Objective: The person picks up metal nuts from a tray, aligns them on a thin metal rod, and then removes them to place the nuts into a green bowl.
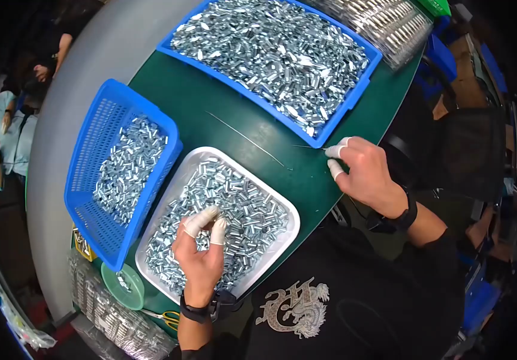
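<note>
My left hand [201,252], in white finger covers, is over a white tray [293,225] of small silvery metal sleeves [252,210]. Its thumb and forefinger are pinched together; whatever lies between the tips is too small to make out. Off to the right, my right hand [360,171] also wears white finger covers. It pinches one end of a thin metal wire [308,146], whose free part points left beside the corner of a blue tray [354,105]. Another long thin wire [246,138] lies slantwise on the green table [204,90] between the trays.
The blue tray is heaped with silvery metal pieces. A blue perforated basket [105,240] of sleeves stands left, near a green bowl [123,291] and yellow-handled scissors [168,317]. Clear packs of metal parts lie at upper right [390,30] and lower left [114,324]. Other people sit far left.
</note>
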`<state>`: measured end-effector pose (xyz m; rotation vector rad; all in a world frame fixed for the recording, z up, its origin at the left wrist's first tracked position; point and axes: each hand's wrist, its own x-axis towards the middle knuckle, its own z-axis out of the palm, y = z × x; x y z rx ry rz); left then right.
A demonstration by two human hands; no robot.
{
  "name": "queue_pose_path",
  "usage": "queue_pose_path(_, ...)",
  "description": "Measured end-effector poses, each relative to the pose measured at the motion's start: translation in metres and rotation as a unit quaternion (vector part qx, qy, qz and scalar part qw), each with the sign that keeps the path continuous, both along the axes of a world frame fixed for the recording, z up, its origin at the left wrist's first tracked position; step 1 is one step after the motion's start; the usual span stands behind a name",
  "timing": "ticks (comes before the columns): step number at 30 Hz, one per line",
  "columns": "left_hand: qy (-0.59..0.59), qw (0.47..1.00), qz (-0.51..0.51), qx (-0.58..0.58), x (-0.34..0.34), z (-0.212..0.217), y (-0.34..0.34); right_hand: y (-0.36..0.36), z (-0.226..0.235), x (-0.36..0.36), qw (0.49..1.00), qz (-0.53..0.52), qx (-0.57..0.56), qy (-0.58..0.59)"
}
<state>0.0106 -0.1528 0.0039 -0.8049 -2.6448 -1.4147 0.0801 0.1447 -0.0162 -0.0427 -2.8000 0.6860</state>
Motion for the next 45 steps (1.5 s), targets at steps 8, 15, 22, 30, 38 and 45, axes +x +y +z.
queue_pose_path(8, -0.008, 0.991, -0.133, 0.025, -0.022, -0.001, 0.064, 0.011, -0.021, 0.001, 0.999, -0.012, 0.028, 0.013)
queue_pose_path(15, -0.082, 0.988, -0.127, 0.034, -0.013, -0.007, 0.084, 0.012, -0.015, 0.012, 0.994, 0.04, -0.101, 0.017)
queue_pose_path(22, -0.172, 0.976, -0.121, 0.061, -0.019, -0.011, 0.088, 0.0, 0.004, 0.013, 0.932, 0.045, -0.358, -0.025)
queue_pose_path(30, -0.315, 0.927, -0.119, 0.165, -0.016, -0.017, 0.096, -0.011, 0.003, 0.009, 0.882, 0.022, -0.463, -0.079)
queue_pose_path(38, -0.344, 0.919, -0.127, 0.143, -0.02, -0.02, 0.092, -0.011, 0.005, 0.008, 0.896, 0.006, -0.439, -0.059)
queue_pose_path(45, -0.123, 0.976, -0.179, 0.021, -0.024, -0.012, 0.099, -0.016, 0.006, 0.006, 0.901, 0.003, -0.428, -0.069)
